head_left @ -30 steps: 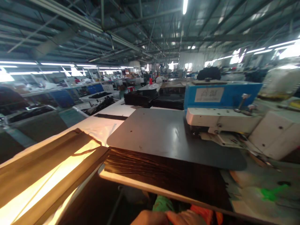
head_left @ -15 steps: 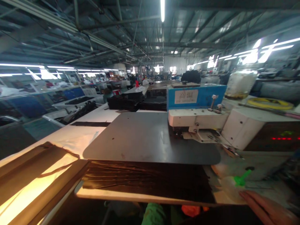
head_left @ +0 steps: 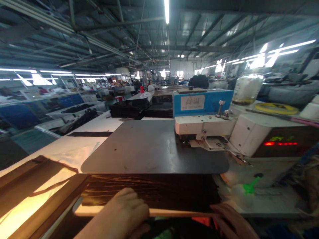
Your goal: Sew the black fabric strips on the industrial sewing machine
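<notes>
At the bottom centre of the frame the left hand [head_left: 126,207] lies knuckles-up on the near edge of a stack of dark fabric pieces [head_left: 154,192], its fingers curled down over that edge and pressed together rather than spread. The right hand [head_left: 230,220] sits at the lower right, by the stack's right corner; whether it grips a piece or only rests there cannot be told, as its fingers are blurred and partly out of frame. The stack lies along the front of the surface [head_left: 271,202], just below the dark rounded plate [head_left: 154,149] of the sewing machine [head_left: 203,114], which fills the middle right.

As I judge it, the likeliest slip is in picking a piece: the layers are thin, fanned and all one dark colour, so curled fingers could lift two together or drag the whole pile off the near edge. The small green-topped bottle [head_left: 245,191] stands near the right hand and could be knocked over by a sideways sweep.

Counted: two hands, one stack whose layers are too many and too blurred to number, one plate, one machine head, one control box with red digits [head_left: 279,141] at the right, one green-topped bottle, and two brown folded strips [head_left: 37,189] at the lower left.
</notes>
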Available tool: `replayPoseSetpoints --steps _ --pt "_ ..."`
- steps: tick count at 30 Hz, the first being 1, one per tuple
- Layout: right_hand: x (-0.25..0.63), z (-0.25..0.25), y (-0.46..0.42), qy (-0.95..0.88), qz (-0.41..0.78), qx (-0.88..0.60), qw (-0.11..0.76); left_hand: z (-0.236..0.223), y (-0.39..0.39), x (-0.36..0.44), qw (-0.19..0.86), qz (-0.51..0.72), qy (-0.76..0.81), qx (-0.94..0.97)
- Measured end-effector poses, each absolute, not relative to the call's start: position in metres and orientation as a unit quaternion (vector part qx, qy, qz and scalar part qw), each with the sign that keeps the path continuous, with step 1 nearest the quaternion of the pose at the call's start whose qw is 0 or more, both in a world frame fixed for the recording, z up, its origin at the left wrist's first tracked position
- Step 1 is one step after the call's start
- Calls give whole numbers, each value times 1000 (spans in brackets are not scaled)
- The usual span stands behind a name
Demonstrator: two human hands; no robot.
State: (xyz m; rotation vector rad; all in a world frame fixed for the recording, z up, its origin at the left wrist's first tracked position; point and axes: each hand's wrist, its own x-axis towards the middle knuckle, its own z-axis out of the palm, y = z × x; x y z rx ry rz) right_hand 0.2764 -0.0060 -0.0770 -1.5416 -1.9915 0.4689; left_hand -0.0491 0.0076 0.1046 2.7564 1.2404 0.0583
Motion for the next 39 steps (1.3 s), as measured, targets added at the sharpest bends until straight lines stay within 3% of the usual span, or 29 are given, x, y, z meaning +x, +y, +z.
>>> replayPoseSetpoints --steps 6,10,15,17,25,33,39 --pt "181 -11 7 -786 442 -351 252 93 20 19 80 -32 301 950" --pt "174 3 8 -751 453 -378 296 95 40 10 175 23 379 908" --pt "188 19 15 -695 442 -441 356 85 71 -10 430 144 466 760" --pt "191 27 23 -689 424 -449 379 81 83 -6 487 199 469 710" --pt "197 56 86 -714 239 -489 440 88 133 36 458 371 451 670" --pt "202 41 125 -710 266 -501 417 51 172 42 460 400 428 667" --pt "203 45 124 -717 260 -507 401 51 172 41 454 403 438 663"
